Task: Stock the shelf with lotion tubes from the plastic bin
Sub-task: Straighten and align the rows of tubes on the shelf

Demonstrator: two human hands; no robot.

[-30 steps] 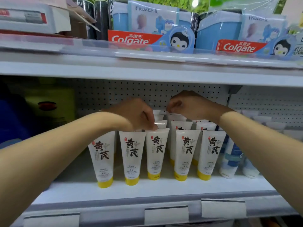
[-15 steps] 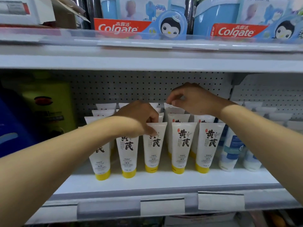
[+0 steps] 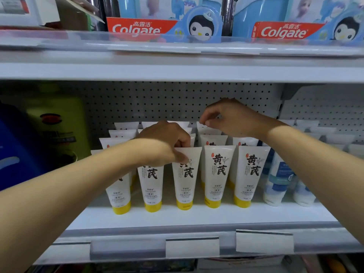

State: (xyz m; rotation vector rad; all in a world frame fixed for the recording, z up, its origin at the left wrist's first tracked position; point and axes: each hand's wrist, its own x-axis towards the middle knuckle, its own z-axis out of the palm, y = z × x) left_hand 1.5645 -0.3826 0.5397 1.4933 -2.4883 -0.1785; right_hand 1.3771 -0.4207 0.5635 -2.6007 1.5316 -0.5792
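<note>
My left hand (image 3: 167,142) has its grip closed on the top crimp of the middle front tube (image 3: 186,174), thumb on the face, fingers behind. The tube stands upright on its yellow cap, long axis vertical, so it lies straight below the grip. My right hand (image 3: 230,119) is further back and higher, fingertips (image 3: 203,121) narrowly pinched at the crimp of a rear tube (image 3: 201,125); whether it truly holds it, I cannot tell. The tubes stand in rows on the shelf (image 3: 197,215). The left hand is nearer the front row. Judgement: any straightening comes from the top edge. Bin not in view.
</note>
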